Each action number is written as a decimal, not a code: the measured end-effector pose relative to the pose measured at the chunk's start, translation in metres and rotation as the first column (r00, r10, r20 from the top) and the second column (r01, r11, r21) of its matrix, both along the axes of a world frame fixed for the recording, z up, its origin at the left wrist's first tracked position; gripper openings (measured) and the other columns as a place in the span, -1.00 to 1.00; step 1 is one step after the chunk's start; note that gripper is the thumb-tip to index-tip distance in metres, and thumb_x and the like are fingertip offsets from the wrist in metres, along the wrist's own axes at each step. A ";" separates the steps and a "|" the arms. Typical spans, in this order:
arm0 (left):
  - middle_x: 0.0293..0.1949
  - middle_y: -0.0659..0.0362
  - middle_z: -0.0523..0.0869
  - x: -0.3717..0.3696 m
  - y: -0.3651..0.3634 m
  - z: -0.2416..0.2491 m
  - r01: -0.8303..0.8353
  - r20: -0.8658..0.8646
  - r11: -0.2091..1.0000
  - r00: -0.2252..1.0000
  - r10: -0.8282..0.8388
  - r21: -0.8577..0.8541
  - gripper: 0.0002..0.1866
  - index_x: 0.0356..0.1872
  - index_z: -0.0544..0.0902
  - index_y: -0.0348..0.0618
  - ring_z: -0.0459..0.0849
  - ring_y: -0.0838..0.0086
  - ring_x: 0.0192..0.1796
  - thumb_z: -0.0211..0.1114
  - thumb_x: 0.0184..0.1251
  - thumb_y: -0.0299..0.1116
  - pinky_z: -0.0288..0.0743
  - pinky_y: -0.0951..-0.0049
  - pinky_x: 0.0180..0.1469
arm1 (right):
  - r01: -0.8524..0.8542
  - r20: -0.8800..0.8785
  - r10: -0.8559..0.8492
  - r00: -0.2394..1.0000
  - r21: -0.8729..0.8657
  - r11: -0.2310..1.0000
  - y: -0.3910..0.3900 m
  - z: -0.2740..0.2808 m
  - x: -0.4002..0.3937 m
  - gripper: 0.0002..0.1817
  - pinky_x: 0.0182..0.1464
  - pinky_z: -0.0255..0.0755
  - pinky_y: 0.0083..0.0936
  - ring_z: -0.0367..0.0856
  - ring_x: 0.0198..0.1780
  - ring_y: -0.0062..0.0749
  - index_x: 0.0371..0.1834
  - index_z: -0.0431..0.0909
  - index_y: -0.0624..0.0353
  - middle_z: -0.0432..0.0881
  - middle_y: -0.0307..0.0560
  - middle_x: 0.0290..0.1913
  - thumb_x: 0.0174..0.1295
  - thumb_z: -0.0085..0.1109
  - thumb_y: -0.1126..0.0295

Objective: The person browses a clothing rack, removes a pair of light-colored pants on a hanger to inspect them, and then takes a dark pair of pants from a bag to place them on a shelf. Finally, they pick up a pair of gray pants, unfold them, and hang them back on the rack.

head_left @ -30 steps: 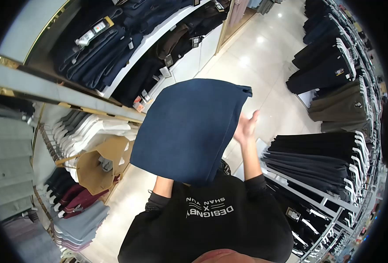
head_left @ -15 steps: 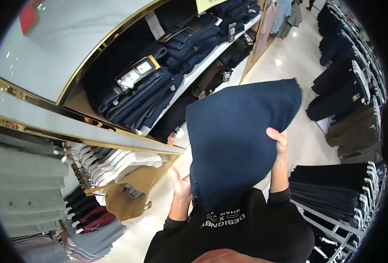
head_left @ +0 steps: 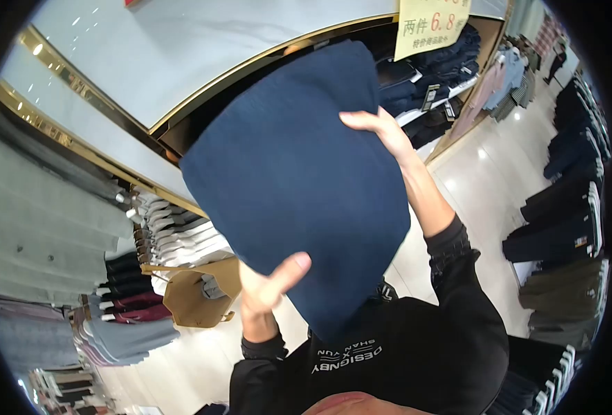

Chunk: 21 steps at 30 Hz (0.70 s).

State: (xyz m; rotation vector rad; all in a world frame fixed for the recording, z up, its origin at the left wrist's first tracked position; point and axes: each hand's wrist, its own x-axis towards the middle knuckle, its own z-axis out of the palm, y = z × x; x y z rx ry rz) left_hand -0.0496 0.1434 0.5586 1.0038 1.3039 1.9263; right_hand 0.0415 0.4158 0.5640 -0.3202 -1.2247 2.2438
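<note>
A folded pair of dark blue jeans (head_left: 299, 173) spans the middle of the view, held up in front of my chest. My left hand (head_left: 268, 287) grips its lower left edge, thumb on top and the fingers hidden underneath. On the upper right edge, my right hand (head_left: 385, 135) is closed with the thumb over the cloth; its other fingers are mostly hidden behind it. The jeans cover much of the shelf behind, where more folded dark jeans (head_left: 399, 79) lie with tags.
A yellow price sign (head_left: 434, 31) hangs at the shelf's top edge. Left stand shirts on white hangers (head_left: 181, 228) and a brown open-topped bin (head_left: 205, 297). Trousers on racks (head_left: 558, 228) line the right side. Far off along the aisle is a person (head_left: 558, 62).
Both hands have carried the jeans up and left, in front of the shelf. The left thumb now lies on top of the cloth. The view has shifted, showing the yellow sign more fully.
</note>
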 end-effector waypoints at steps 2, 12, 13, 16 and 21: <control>-0.01 0.06 0.70 -0.014 0.022 0.014 -0.085 0.070 0.996 0.994 0.085 0.000 -0.48 0.13 0.57 -0.36 0.67 0.31 0.01 0.46 0.08 -0.52 0.52 0.32 0.13 | -0.056 0.021 0.055 0.998 0.018 0.998 0.026 0.005 -0.031 -0.65 -0.07 0.64 -0.50 0.74 -0.18 -0.42 0.07 0.63 0.26 0.72 -0.06 -0.12 0.22 0.36 0.44; -0.04 0.06 0.67 -0.084 0.106 0.033 -0.244 0.321 0.950 0.931 0.174 0.194 -0.61 0.14 0.51 -0.30 0.68 0.33 0.01 0.23 0.26 -0.53 0.60 0.30 0.13 | -0.122 0.187 0.109 0.976 0.058 0.991 0.130 0.024 -0.177 -0.73 -0.05 0.60 -0.45 0.72 -0.17 -0.29 -0.04 0.67 0.30 0.72 0.02 -0.16 0.24 0.33 0.40; -0.04 0.08 0.69 -0.090 0.107 0.031 -0.260 0.390 0.941 0.907 0.160 0.218 -0.65 0.12 0.53 -0.27 0.69 0.32 0.04 0.23 0.31 -0.52 0.60 0.28 0.16 | -0.120 0.198 0.101 0.975 0.085 0.989 0.139 0.025 -0.193 -0.73 -0.05 0.60 -0.44 0.72 -0.15 -0.28 -0.04 0.67 0.30 0.72 0.03 -0.15 0.25 0.32 0.40; -0.05 0.09 0.71 -0.102 0.114 0.010 -0.249 0.356 0.914 0.926 0.128 0.319 -0.68 0.13 0.51 -0.25 0.70 0.29 0.05 0.21 0.38 -0.50 0.55 0.26 0.29 | -0.091 0.280 0.019 0.960 0.246 0.965 0.159 0.020 -0.238 -0.72 -0.03 0.59 -0.42 0.71 -0.12 -0.26 -0.02 0.66 0.30 0.72 0.06 -0.12 0.28 0.30 0.38; 0.47 -0.26 0.30 -0.051 0.114 -0.011 -0.450 0.020 0.884 0.892 0.451 0.125 -0.31 0.58 -0.03 -0.36 0.43 0.01 0.47 0.07 0.57 -0.44 0.51 0.12 0.40 | -0.091 0.369 -0.291 0.882 0.742 0.664 0.167 0.006 -0.270 -0.71 0.00 0.58 -0.38 0.70 -0.06 -0.22 0.00 0.65 0.32 0.72 0.10 -0.07 0.32 0.26 0.36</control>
